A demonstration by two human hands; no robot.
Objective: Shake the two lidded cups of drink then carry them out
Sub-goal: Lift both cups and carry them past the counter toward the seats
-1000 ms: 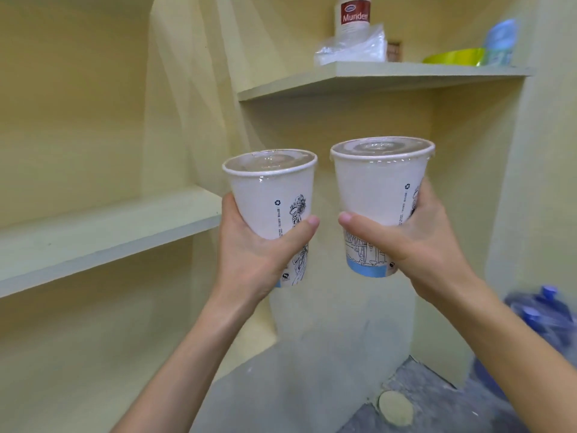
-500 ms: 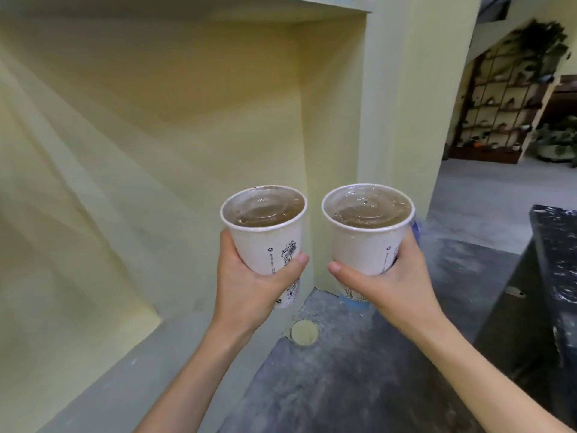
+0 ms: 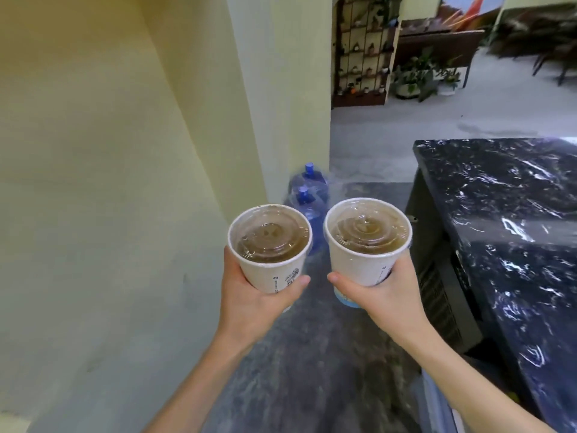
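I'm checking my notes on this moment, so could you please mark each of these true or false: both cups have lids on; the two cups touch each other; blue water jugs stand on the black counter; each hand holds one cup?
1. Both cups have lids on. True: the left cup and right cup each carry a clear lid.
2. The cups touch each other. False: a gap separates them.
3. Blue water jugs stand on the black counter. False: they stand on the floor by the yellow wall.
4. Each hand holds one cup. True: left hand, right hand.
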